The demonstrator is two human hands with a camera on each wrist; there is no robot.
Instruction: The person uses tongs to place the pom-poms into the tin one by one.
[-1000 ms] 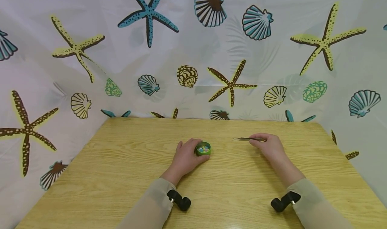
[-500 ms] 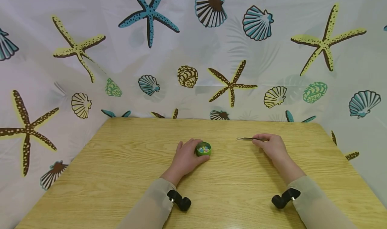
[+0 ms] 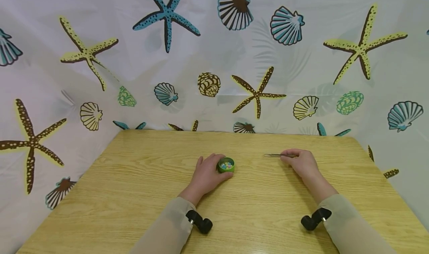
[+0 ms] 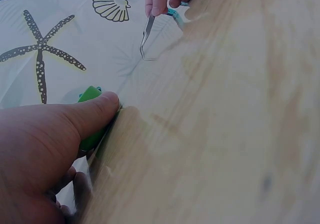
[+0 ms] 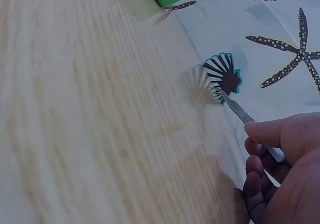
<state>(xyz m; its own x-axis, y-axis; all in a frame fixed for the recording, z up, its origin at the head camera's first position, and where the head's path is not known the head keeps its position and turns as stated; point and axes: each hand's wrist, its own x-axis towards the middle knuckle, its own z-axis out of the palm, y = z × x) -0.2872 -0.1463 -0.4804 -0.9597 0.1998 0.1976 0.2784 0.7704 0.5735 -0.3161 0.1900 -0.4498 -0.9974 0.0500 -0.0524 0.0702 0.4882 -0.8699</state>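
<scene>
My left hand (image 3: 206, 175) holds a small round green cup (image 3: 227, 170) upright on the table, thumb at the near side and fingers at the far side. Inside the cup lie several small pastel pieces (image 3: 227, 165) in pink, yellow, blue and white. To the right, my right hand (image 3: 302, 163) pinches metal tweezers (image 3: 273, 155) between thumb and fingers. Their bent tips point left toward the cup, a short gap away, with nothing visible between them. In the left wrist view, the thumb (image 4: 102, 106) presses along the cup's green side (image 4: 91, 93).
A wood-grain table (image 3: 248, 216) spreads under both hands. White cloth (image 3: 201, 53) printed with starfish and shells hangs behind it and along both sides. Each sleeved wrist carries a black camera mount, one on the left (image 3: 199, 222) and one on the right (image 3: 315, 219).
My right hand has shifted slightly to the right with the tweezers, so their tips are farther from the cup. The left hand and the cup have stayed in place.
</scene>
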